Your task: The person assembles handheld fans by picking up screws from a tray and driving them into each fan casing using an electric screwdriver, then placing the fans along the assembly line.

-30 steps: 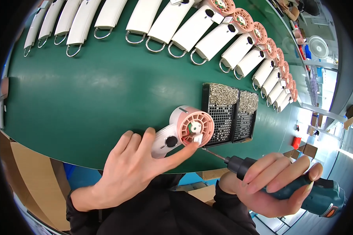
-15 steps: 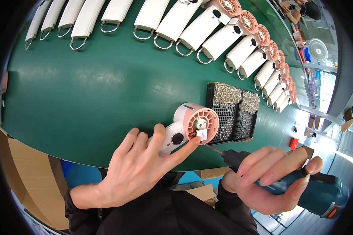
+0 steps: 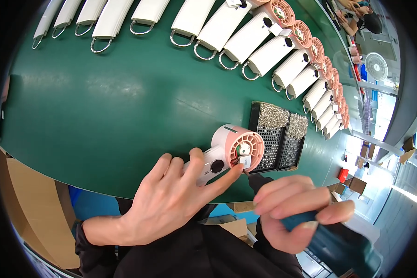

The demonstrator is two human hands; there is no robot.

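- Pink-and-white handheld appliance [image 3: 228, 150] lies near the green workbench's [image 3: 102, 125] front edge, presumably for easy reach.
- Matching appliances [image 3: 248, 41] line its far side, loops nearest, perhaps for grabbing.
- Electric screwdriver [image 3: 338, 245], wrapped by the right hand [image 3: 289, 211], angles toward the pink rim; contact unclear.
- Left hand [image 3: 169, 199] curls over the handle, seemingly steadying it.
- Screw trays [image 3: 254, 113] stand just beyond, handily close.
- White tab [image 3: 245, 161]: a left fingertip beside it, maybe restraining it.
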